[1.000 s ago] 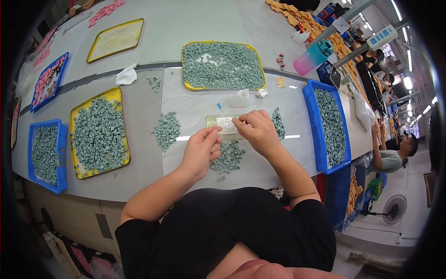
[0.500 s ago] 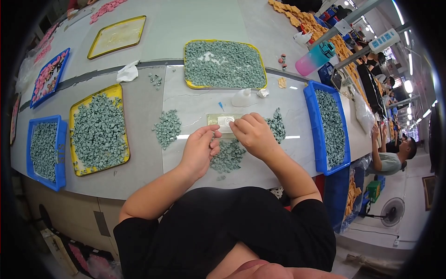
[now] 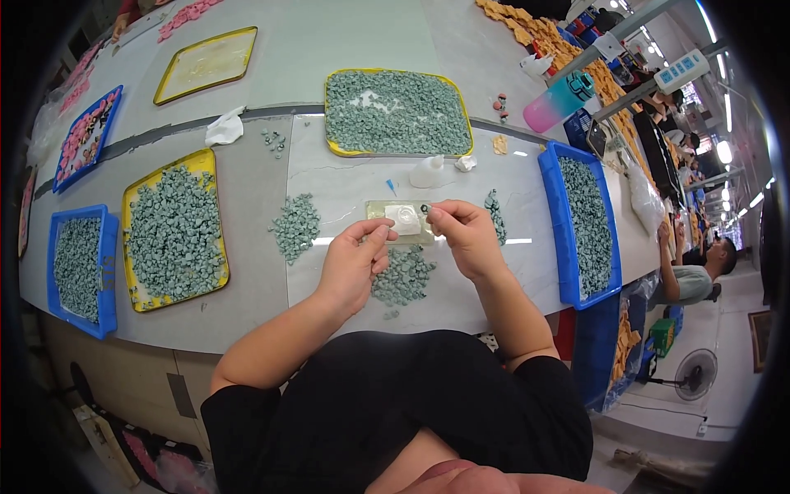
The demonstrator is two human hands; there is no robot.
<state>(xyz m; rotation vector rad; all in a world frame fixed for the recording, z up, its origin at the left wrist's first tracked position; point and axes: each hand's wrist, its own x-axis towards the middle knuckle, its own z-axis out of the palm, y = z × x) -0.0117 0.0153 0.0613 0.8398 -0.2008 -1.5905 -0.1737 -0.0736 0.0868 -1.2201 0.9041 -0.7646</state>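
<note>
My right hand (image 3: 467, 239) pinches a small dark green piece (image 3: 425, 209) between thumb and fingertips, over the right end of a pale yellowish plate (image 3: 375, 211). A white glue-smeared pad (image 3: 403, 219) lies on that plate. At the plate's left edge is my left hand (image 3: 355, 262), thumb and forefinger brought together and other fingers curled; anything held there is too small to make out. Loose grey-green pieces form a left pile (image 3: 295, 228), a near pile (image 3: 403, 278) below the plate, and a right pile (image 3: 495, 217) partly behind my right hand.
Beyond the plate stand a white squeeze bottle (image 3: 427, 172) and a yellow-rimmed tray (image 3: 395, 114) of green pieces. Another filled yellow tray (image 3: 174, 235) and a blue bin (image 3: 85, 272) lie left; a blue bin (image 3: 588, 226) stands right. A pink-and-teal water bottle (image 3: 559, 103) is farther back.
My right hand has drawn back rightward from the white pad, and the small dark green piece now shows at its fingertips. My left hand has barely shifted.
</note>
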